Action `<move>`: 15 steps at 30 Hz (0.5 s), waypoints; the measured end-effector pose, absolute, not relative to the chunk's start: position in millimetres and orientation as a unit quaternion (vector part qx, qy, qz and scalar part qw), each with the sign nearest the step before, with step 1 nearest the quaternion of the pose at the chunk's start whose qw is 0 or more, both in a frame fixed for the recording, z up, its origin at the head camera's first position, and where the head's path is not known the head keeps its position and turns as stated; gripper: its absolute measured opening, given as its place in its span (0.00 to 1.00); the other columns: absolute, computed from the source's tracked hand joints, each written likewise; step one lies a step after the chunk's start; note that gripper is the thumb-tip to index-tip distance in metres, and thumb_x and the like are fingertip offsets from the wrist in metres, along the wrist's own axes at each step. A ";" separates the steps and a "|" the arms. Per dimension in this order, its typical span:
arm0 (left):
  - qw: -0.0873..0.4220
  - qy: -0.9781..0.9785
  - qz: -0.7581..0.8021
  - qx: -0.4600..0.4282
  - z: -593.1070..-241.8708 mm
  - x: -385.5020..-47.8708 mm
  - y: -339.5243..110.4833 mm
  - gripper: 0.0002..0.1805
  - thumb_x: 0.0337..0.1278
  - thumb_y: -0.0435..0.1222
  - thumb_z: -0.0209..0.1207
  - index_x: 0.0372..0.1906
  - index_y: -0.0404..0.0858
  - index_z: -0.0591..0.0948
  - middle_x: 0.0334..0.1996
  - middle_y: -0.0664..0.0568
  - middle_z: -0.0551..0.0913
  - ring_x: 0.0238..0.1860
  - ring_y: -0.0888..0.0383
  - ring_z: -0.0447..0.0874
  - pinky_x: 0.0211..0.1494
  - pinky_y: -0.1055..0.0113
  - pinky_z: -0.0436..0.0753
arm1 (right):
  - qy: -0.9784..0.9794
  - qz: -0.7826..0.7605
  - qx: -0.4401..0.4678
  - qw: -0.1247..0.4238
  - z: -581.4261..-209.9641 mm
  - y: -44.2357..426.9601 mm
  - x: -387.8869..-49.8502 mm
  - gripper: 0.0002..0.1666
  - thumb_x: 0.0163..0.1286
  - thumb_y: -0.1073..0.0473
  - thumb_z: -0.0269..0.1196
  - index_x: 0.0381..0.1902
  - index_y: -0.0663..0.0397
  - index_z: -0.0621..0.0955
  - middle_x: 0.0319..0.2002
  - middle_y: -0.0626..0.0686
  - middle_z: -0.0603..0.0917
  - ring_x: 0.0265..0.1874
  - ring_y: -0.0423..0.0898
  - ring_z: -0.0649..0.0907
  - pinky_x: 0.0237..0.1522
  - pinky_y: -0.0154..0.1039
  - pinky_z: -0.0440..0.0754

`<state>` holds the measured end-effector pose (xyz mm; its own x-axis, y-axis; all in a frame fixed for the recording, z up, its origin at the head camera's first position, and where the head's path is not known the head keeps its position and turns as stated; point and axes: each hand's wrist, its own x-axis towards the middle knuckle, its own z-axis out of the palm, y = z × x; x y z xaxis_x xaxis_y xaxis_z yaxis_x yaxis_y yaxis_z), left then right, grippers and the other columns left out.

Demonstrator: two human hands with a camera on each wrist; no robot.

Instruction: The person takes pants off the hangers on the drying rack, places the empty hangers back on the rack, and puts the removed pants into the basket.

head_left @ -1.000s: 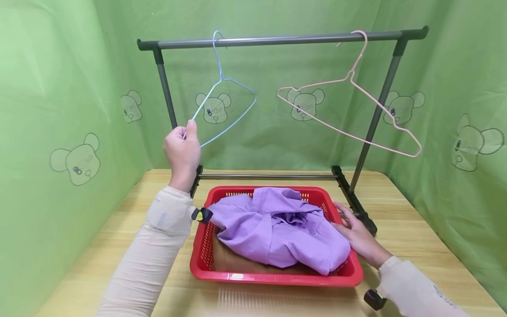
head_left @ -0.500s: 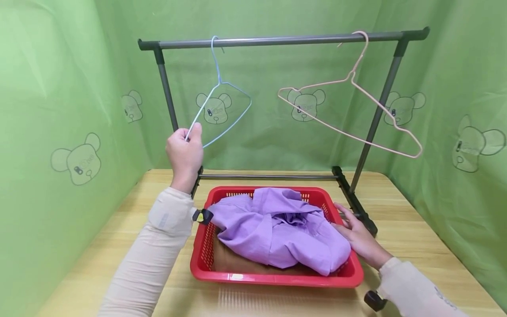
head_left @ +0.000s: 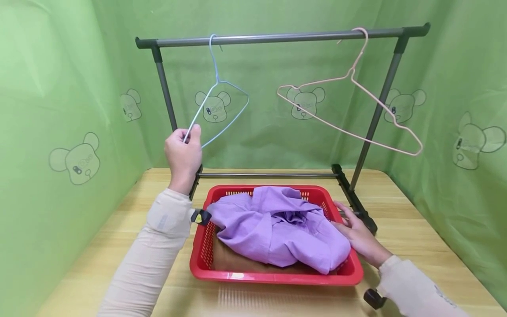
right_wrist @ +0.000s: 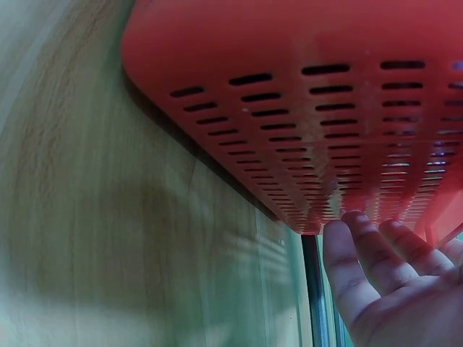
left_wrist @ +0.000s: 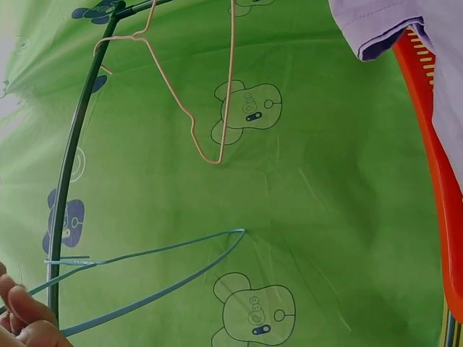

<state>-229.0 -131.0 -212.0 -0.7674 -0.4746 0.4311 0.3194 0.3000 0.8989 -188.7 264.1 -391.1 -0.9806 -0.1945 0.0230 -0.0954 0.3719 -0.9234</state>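
Observation:
My left hand grips the lower left corner of a light blue wire hanger, whose hook lies at the top bar of a clothes rack. In the left wrist view the blue hanger runs out from the curled fingers. My right hand rests at the right side of a red plastic basket. The right wrist view shows its fairly straight fingers by the slotted outer wall. A crumpled purple garment lies in the basket on brown cloth.
A pink wire hanger hangs from the right part of the bar. The rack's dark right foot stands on the wooden table, behind the basket. Green curtains with bear prints enclose the back and sides.
The blue hanger and my left hand dip slightly, and the hanger's hook shifts a little left along the bar. My right hand, the basket and the garment stay where they are.

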 end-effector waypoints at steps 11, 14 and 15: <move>0.334 -0.739 -0.583 0.053 -216.2 -229.7 -134.8 0.16 0.64 0.41 0.58 0.48 0.33 0.80 0.30 0.51 0.77 0.30 0.57 0.72 0.37 0.67 0.72 | 0.827 -0.554 -0.088 0.043 -389.7 263.5 -188.1 0.41 0.76 0.53 0.53 0.77 0.49 0.47 0.64 0.73 0.67 0.60 0.65 0.73 0.46 0.38 0.77; 0.330 -0.739 -0.584 0.053 -217.7 -229.7 -136.0 0.16 0.64 0.41 0.58 0.49 0.33 0.79 0.32 0.50 0.78 0.32 0.57 0.73 0.38 0.67 0.72 | 0.828 -0.553 -0.088 0.042 -390.4 263.6 -188.0 0.41 0.76 0.53 0.53 0.77 0.49 0.46 0.64 0.73 0.68 0.59 0.64 0.73 0.46 0.38 0.77; 0.328 -0.742 -0.583 0.054 -218.2 -229.6 -136.4 0.16 0.65 0.41 0.58 0.49 0.33 0.79 0.33 0.50 0.78 0.33 0.57 0.73 0.39 0.66 0.72 | 0.827 -0.554 -0.088 0.042 -390.6 263.7 -188.0 0.41 0.76 0.53 0.53 0.77 0.49 0.47 0.63 0.73 0.68 0.59 0.64 0.74 0.46 0.38 0.78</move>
<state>-229.6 -136.4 -218.2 -0.7787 -0.4626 0.4238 0.3021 0.3155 0.8995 -188.0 263.7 -390.6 -0.9808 -0.1927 0.0285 -0.0995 0.3699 -0.9237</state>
